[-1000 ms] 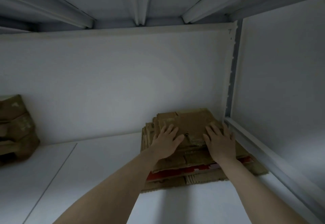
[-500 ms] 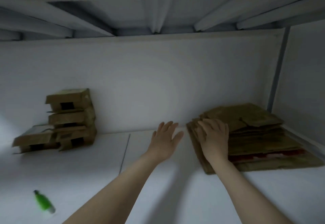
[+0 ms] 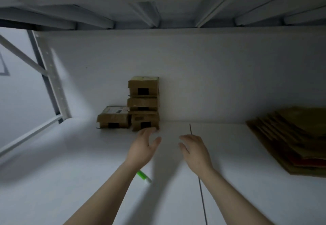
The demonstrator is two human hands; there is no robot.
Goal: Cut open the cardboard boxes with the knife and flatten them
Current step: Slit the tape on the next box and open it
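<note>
Our left hand (image 3: 143,148) and right hand (image 3: 194,150) hung spread and empty by the far stacked boxes (image 3: 143,105) — best, we judged, to lift the top box (image 3: 143,86) first.

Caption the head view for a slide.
Open left hand and right hand reach toward stacked cardboard boxes; green knife lies by left wrist, flattened cardboard piled at right.

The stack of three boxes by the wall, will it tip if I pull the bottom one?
Likely yes: the stack is three high and narrow, edges uneven. The wall behind may steady it. The top box looks small, probably light, so it'd slide off easily.
</note>
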